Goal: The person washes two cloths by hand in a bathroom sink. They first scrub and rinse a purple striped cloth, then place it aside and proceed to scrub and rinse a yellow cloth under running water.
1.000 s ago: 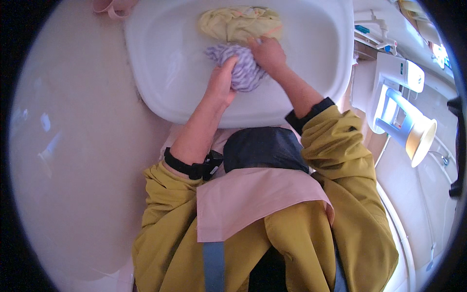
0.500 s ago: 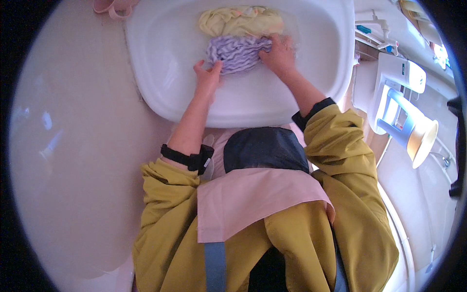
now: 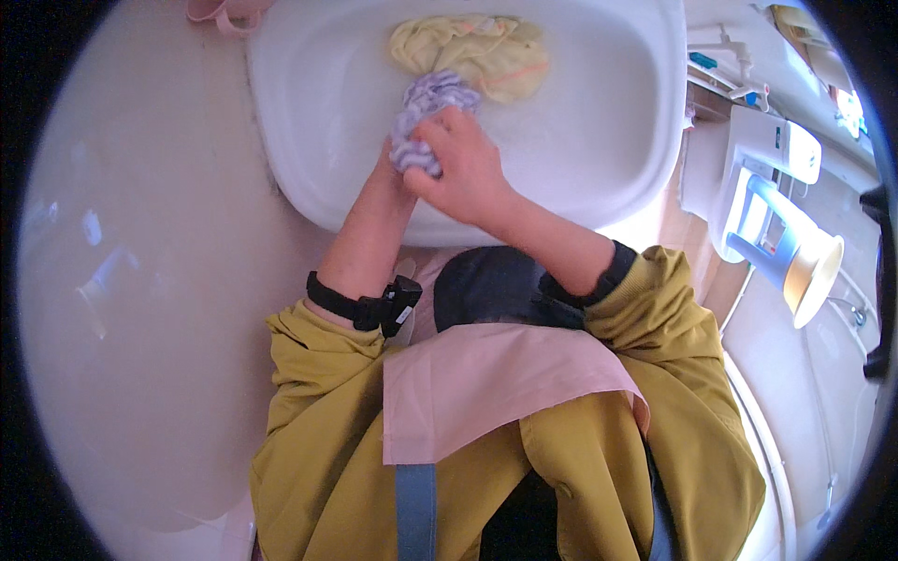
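Lilac-white cloth (image 3: 441, 92), lengthwise approx. fore-aft (far end R)

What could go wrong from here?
Yellow cloth lies right by the striped cloth; it might get dragged along.
Right hand mostly hides the left hand, so the left's grip could be misread.
Black strap on the left forearm is near the basin; splashes might reach it.

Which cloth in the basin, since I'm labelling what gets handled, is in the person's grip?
The purple-striped cloth, nearer the person: the right grip is closed on it. The yellow cloth lies beyond it, untouched.
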`<state>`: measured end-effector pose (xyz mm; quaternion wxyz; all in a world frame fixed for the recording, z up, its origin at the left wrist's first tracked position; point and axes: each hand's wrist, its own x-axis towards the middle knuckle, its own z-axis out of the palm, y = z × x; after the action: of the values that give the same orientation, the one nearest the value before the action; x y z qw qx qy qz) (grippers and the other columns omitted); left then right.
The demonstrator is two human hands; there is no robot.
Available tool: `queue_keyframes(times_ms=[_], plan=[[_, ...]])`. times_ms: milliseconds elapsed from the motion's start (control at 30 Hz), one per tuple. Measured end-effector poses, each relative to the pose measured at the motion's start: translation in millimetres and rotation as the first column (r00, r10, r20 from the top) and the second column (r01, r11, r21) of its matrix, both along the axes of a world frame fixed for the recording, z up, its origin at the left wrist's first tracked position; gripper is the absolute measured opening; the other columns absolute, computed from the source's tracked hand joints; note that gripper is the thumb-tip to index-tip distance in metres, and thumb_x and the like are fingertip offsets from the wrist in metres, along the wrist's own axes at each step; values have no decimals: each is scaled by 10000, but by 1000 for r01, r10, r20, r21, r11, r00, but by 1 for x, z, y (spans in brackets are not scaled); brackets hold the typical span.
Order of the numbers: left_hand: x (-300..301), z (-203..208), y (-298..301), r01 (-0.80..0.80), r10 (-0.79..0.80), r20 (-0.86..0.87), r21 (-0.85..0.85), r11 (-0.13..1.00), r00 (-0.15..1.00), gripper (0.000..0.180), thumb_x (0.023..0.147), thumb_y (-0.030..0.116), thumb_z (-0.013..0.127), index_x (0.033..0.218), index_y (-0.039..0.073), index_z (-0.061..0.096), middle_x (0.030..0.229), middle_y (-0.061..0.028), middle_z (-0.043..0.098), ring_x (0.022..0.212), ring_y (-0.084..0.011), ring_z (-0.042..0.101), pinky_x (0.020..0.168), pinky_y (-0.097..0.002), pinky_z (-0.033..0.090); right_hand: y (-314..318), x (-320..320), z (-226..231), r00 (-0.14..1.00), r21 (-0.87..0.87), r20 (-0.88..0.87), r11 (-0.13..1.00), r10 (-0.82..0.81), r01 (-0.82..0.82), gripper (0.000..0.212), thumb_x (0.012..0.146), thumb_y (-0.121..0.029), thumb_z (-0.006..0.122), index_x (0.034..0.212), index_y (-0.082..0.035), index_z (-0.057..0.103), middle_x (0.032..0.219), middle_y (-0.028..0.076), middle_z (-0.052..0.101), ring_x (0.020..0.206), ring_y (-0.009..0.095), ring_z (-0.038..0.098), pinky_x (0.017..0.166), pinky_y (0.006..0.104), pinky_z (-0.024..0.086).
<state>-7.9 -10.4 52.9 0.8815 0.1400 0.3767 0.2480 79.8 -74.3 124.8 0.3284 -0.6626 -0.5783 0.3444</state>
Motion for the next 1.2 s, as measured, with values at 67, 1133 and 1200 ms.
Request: queue_keyframes(times_ms=[67,1133,1200], plan=[[3,-2,-4,-80,77,-34,-109,991,996,253,904,181,407,1117,59,469,969,-73,545,869,-196,550,752,-314,481,10,5,-30,995,-60,19,994,-94,95,376,688,-281,575,1007,-84,567,988,191,506,923,387,510,806,465,432],[-16,-64,11,-17,96,383,-203,979,919,568,868,548,375,1182,85,477,1116,-115,549,1026,-273,531,891,-415,436,6,6,-16,977,-93,-211,996,-18,-2,436,739,-342,584,1050,-38,557,1001,213,577,909,373,568,808,404,454],[-5,-71,7,-10,114,541,-192,981,833,529,895,493,362,1204,75,458,1136,-117,544,1035,-275,525,919,-406,416,13,8,-19,991,-210,-85,974,-101,81,432,770,-364,550,1052,-37,553,1004,220,571,903,379,566,791,417,457]])
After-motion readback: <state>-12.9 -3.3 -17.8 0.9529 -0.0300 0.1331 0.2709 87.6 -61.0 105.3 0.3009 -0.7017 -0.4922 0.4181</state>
